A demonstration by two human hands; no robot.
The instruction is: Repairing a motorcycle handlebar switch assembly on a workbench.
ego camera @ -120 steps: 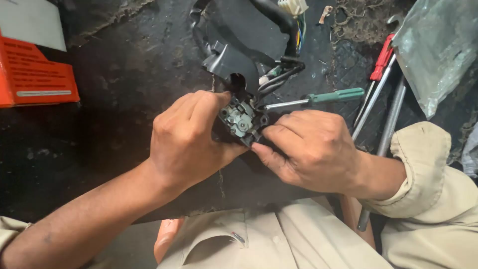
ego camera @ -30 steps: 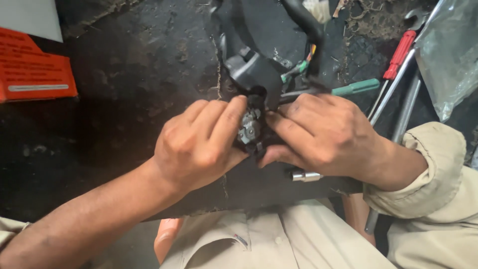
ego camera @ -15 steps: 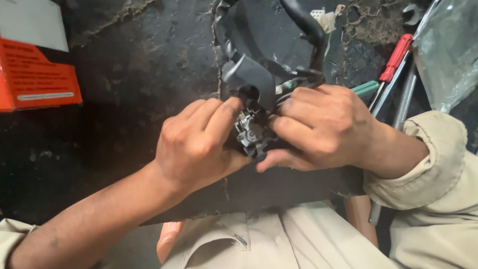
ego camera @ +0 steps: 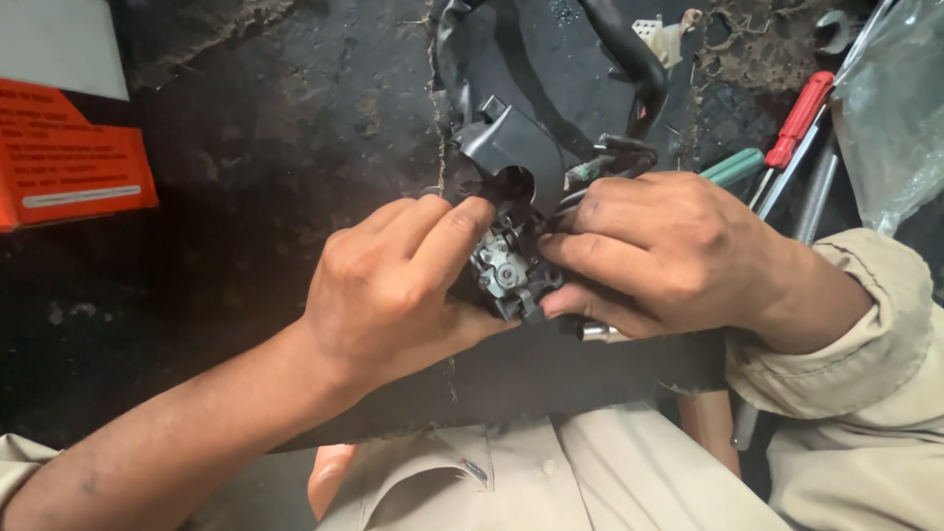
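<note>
Between both hands (ego camera: pixel 393 290) (ego camera: pixel 659 256), small grey mechanism (ego camera: pixel 503 270), pinched from each side

From my remote seat I see an orange box (ego camera: pixel 64 157) lying at the left edge on the dark, grimy work surface (ego camera: pixel 246 147), with a pale sheet (ego camera: pixel 54 44) overlapping its top. At the upper right a red-handled screwdriver (ego camera: pixel 798 118) lies slanted, and a green-handled screwdriver (ego camera: pixel 733 167) sits just beside it, lower and to the left. Grey metal rods (ego camera: pixel 816 197) run alongside the red handle. A crumpled clear plastic bag (ego camera: pixel 895 108) fills the right corner (its contents I cannot make out). Dry tangled debris (ego camera: pixel 747 44) lies near the top edge, left of the bag.
</note>
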